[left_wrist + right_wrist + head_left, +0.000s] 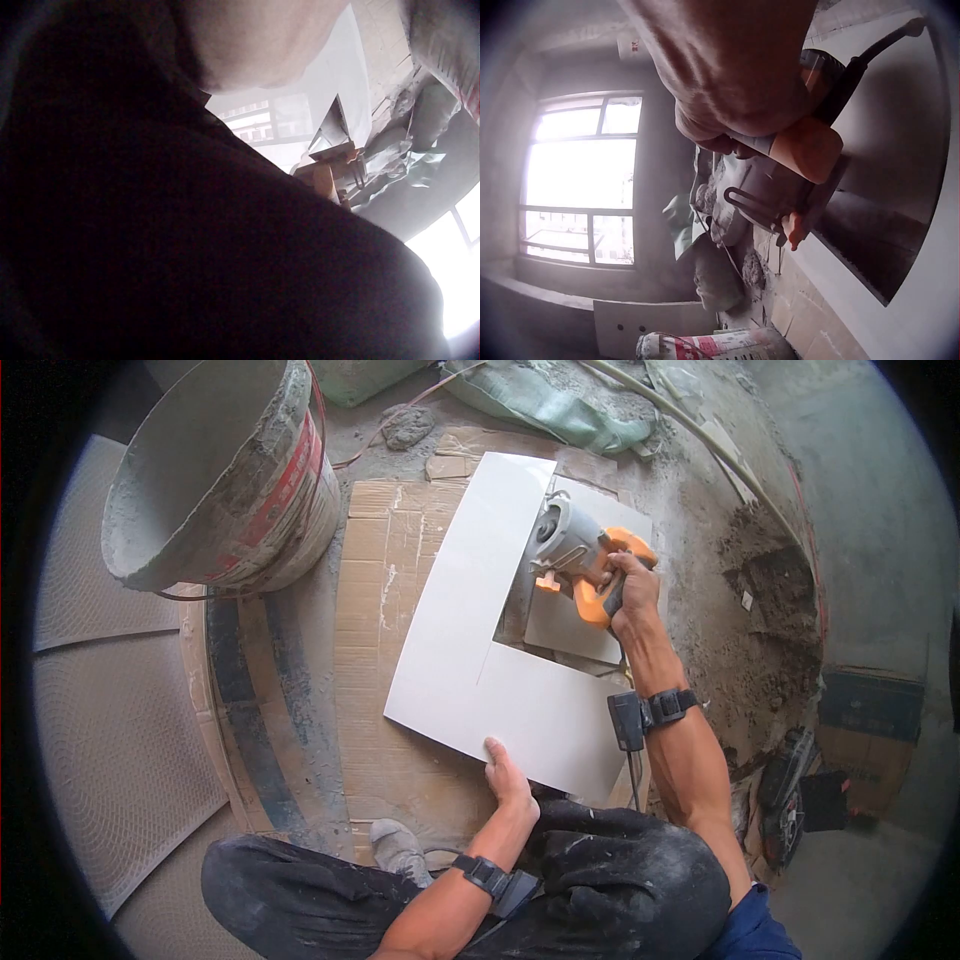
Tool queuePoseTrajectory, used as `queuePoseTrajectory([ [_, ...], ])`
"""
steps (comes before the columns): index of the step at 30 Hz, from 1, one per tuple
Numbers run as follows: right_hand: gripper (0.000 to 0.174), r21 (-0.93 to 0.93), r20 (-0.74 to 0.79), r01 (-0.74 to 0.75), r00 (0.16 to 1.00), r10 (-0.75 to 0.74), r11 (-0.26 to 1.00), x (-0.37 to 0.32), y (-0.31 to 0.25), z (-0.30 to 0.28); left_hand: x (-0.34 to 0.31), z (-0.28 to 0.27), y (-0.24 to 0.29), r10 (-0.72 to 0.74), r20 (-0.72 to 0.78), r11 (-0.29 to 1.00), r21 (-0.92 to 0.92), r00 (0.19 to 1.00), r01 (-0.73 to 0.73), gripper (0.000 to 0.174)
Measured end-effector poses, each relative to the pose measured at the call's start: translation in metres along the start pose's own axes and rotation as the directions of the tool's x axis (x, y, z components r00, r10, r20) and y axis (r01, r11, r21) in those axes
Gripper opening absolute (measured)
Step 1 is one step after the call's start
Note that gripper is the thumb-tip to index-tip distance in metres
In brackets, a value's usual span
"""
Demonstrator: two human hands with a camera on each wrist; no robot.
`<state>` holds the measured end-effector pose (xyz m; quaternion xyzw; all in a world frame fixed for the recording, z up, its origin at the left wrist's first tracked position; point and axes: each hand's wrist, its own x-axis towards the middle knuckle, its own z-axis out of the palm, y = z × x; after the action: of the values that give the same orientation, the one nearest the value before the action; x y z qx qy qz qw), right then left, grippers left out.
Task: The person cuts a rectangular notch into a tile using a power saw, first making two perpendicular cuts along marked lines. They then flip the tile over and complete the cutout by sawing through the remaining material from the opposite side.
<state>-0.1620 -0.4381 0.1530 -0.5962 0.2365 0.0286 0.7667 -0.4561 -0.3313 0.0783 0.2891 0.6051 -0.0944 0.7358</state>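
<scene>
An L-shaped white tile [450,610] with a notch at its far right lies over the cardboard, a thin line marked near the notch's inner corner. My right hand [636,592] grips the orange handle of a tile-cutting power saw [572,540], held at the notch beside the tile's long arm. In the right wrist view the saw's orange handle [810,150] shows under the hand, with the tile [907,112] beyond it. At the tile's near edge my left hand [508,775] holds on, thumb on top and fingers hidden below. Dark trouser cloth [187,225] fills most of the left wrist view.
Another white tile piece [575,625] lies beneath the notch. A mortar-caked bucket [290,530] stands at upper left on the floor. Cardboard [375,590] spreads under the work. Green sacks [560,415] and a hose [690,435] lie beyond, with rubble [770,630] at the right.
</scene>
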Motion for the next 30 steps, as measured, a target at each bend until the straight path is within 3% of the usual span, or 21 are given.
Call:
queuePoseTrajectory([
  [6, 0.01, 0.063, -0.005, -0.011, 1.0, 0.011, 0.998, -0.002, 0.0, 0.001, -0.012, 0.005, 0.008, 0.021, -0.008, 1.0, -0.016, 1.0, -0.021, 0.081],
  [13, 0.005, 0.026, -0.02, 0.0, 1.0, 0.001, 1.0, -0.004, -0.001, 0.002, -0.014, 0.006, 0.009, 0.06, -0.047, 0.998, -0.006, 0.997, -0.06, 0.077],
  [23, 0.006, 0.061, 0.018, 0.002, 1.0, -0.003, 0.998, -0.002, 0.002, -0.001, -0.015, 0.004, 0.013, 0.015, 0.027, 1.0, -0.026, 1.0, -0.015, 0.077],
  [25, 0.006, 0.059, 0.014, 0.001, 1.0, -0.001, 0.998, -0.002, 0.002, -0.001, -0.014, 0.005, 0.011, 0.045, -0.035, 0.999, -0.026, 0.998, -0.046, 0.074],
  [30, 0.006, 0.063, 0.022, -0.008, 1.0, 0.007, 0.998, -0.002, 0.003, 0.0, -0.018, 0.005, 0.015, 0.051, -0.029, 0.999, -0.015, 0.998, -0.051, 0.074],
])
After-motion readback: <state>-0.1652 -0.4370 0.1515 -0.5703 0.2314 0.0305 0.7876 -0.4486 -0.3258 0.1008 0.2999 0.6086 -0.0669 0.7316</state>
